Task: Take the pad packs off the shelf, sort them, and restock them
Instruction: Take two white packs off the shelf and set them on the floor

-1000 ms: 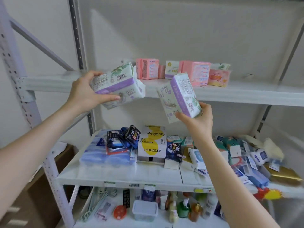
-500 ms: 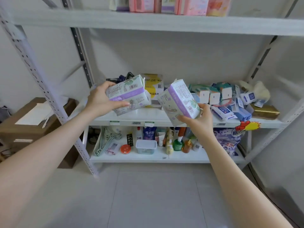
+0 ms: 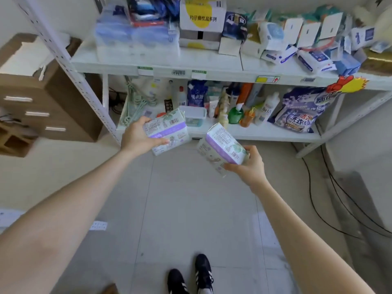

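brown cabinet: stood at the far left, with white paper lying on its top.
shelf upright: a white perforated post slanted down beside the brown cabinet towards the floor.
middle shelf: carried blue-wrapped bundles at its left, a white and yellow carton next to them, and a jumble of small boxes further right.
left hand: gripped the left pad pack by its left end, fingers curled over the top edge and thumb laid along the lower front.
left pad pack: was white with a purple band and a barcode. It was held nearly level in the air in front of the bottom shelf, resting on no shelf.
black shoes: stood on the floor at the lower edge of the view.
clear tub: sat on the bottom shelf, just behind the left pad pack.
right pad pack: was of the same purple-banded kind, tilted, held over the floor and apart from the left pad pack.
right hand: clasped the right pad pack at its lower right end, thumb along the underside and fingers wrapped behind.
green pump bottle: stood upright on the bottom shelf among other bottles.
purple detergent bag: stood near the right end of the bottom shelf.
black cables: trailed across the floor at the right.
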